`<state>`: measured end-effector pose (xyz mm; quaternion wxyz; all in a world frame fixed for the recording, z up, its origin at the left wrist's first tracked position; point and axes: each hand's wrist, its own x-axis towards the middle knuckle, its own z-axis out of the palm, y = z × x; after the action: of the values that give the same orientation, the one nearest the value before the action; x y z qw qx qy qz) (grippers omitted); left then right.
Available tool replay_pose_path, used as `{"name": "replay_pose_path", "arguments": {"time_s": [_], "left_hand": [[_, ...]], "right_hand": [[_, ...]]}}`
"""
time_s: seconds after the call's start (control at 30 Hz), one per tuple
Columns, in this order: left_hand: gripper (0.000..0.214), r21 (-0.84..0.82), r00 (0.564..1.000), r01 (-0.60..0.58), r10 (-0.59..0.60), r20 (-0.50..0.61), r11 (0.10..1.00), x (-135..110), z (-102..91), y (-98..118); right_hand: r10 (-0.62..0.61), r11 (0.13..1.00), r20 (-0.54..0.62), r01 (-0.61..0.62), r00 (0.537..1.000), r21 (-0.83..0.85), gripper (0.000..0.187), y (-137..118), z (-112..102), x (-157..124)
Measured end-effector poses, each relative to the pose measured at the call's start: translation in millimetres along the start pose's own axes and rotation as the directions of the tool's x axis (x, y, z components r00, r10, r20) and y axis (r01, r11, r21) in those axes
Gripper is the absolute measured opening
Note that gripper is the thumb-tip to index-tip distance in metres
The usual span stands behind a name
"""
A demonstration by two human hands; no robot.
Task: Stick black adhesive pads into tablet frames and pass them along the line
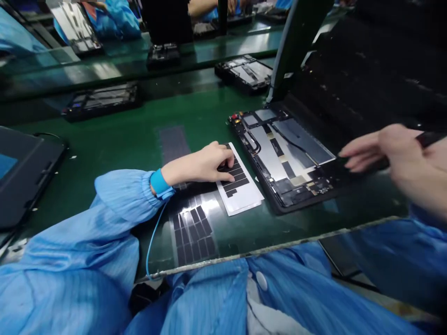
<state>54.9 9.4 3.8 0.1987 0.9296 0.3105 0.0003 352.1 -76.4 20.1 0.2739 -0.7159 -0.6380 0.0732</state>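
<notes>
Head view: left hand [197,164] on black adhesive strips [235,177]

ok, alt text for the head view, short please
A person works at a green workbench, the left hand resting on a white sheet of black pads beside an open tablet frame. The right hand is at the frame's right edge, near a dark object. A blue wrist strap circles the left wrist.

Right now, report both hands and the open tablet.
Left hand on black pads, white backing sheet. Right hand over dark strip, by open tablet. Second pad sheet nearby, not blocking.
</notes>
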Motion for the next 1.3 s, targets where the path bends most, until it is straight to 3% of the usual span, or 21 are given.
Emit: {"name": "replay_pose_path", "arguments": {"time_s": [0.07,0.1,0.17,0.23,0.27,0.33,0.53,0.77,1.0,1.1,1.13,1.2,1.27,1.3], "left_hand": [[0.022,-0.090,0.996,-0.041,0.048,0.075,0.995,1,-0.8,1],[0.022,-0.135,0.992,-0.046,0.062,0.113,0.990,1,-0.8,1],[0.025,-0.187,0.985,-0.031,0.062,0.163,0.982,2,-0.2,0],[0.032,-0.191,0.983,-0.021,0.055,0.174,0.981,2,0.6,-1],[0.034,-0.190,0.983,-0.019,0.053,0.175,0.982,2,1.0,-2],[0.034,-0.202,0.982,-0.014,0.051,0.180,0.979,1,1.3,-2],[0.030,-0.232,0.978,-0.021,0.068,0.196,0.972,3,2.1,-3],[0.031,-0.225,0.980,-0.016,0.060,0.191,0.974,3,3.8,-4],[0.032,-0.209,0.982,-0.006,0.045,0.184,0.978,3,5.6,-4],[0.032,-0.203,0.983,-0.001,0.038,0.177,0.979,2,4.3,-5],[0.033,-0.204,0.984,-0.003,0.039,0.172,0.979,2,3.6,-5],[0.032,-0.207,0.985,-0.018,0.053,0.167,0.978,2,2.9,-4],[0.027,-0.233,0.990,-0.036,0.067,0.123,0.972,3,4.9,-1],[0.024,-0.264,0.997,-0.037,0.052,0.050,0.964,5,7.5,2]], "right_hand": [[0.017,0.976,0.185,-0.057,0.983,0.212,0.057,-32,11,-2],[-0.070,0.948,0.293,-0.028,0.953,0.316,0.053,-48,19,-3],[-0.344,0.875,0.422,0.122,0.839,0.469,0.040,-70,36,-4],[-0.558,0.781,0.428,0.276,0.711,0.560,0.023,-81,53,-4],[-0.604,0.754,0.416,0.317,0.680,0.576,0.019,-82,60,-4],[-0.637,0.724,0.386,0.346,0.667,0.596,0.016,-81,70,-3],[-0.683,0.684,0.286,0.451,0.672,0.574,0.012,-78,73,0],[-0.641,0.725,0.330,0.405,0.693,0.557,0.014,-76,71,0],[-0.642,0.717,0.295,0.417,0.708,0.559,0.011,-81,77,-1],[-0.611,0.720,0.331,0.330,0.719,0.610,0.015,-85,70,0],[-0.588,0.725,0.341,0.291,0.734,0.624,0.017,-84,66,2],[-0.509,0.740,0.305,0.228,0.805,0.633,0.020,-82,58,9],[-0.410,0.755,0.187,0.217,0.893,0.618,0.023,-77,56,20],[-0.363,0.756,0.116,0.219,0.925,0.617,0.025,-74,57,26]]}}
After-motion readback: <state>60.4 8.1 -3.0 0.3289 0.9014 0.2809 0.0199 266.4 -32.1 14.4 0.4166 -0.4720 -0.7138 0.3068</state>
